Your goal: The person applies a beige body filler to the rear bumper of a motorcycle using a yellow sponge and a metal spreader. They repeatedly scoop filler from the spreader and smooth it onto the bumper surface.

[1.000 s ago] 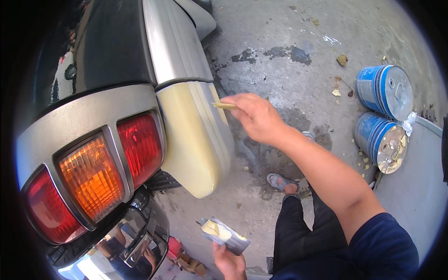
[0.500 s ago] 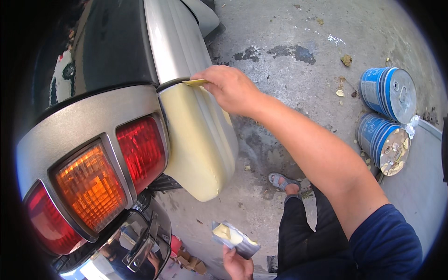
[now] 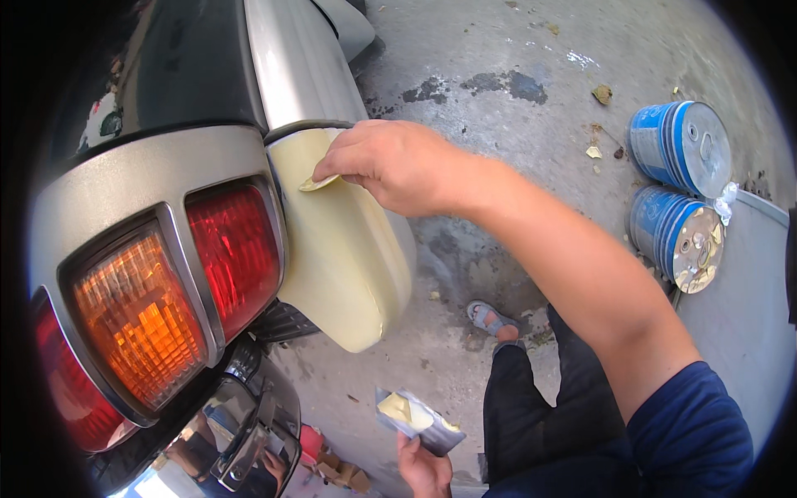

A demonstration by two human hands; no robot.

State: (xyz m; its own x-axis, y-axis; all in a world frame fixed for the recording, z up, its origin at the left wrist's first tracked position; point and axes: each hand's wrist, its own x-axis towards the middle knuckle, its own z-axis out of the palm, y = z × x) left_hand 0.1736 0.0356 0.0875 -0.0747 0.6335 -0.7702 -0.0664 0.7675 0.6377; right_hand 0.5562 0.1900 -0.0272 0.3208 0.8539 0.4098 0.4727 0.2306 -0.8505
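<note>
My right hand (image 3: 388, 166) pinches a small, thin yellow spreader (image 3: 317, 183). The spreader's edge lies against a rounded vehicle body panel (image 3: 340, 266) coated in pale yellow putty, a little below the seam with the silver panel. Lower in the view, my left hand (image 3: 425, 473) grips a flat grey mixing plate (image 3: 440, 433) from below. A lump of pale yellow putty (image 3: 404, 410) sits on that plate. The fingertips of my right hand partly hide the spreader.
Left of the coated panel are red and orange tail lights (image 3: 139, 319) and a chrome bumper (image 3: 224, 440). Two blue metal drums (image 3: 677, 236) lie on the concrete floor at right, one with dried yellow scraps on its lid. Cardboard boxes (image 3: 344, 475) stand at bottom.
My right hand has brought the spreader down from the panel's top seam onto the yellow coated surface. My left hand still holds the plate in about the same place.
</note>
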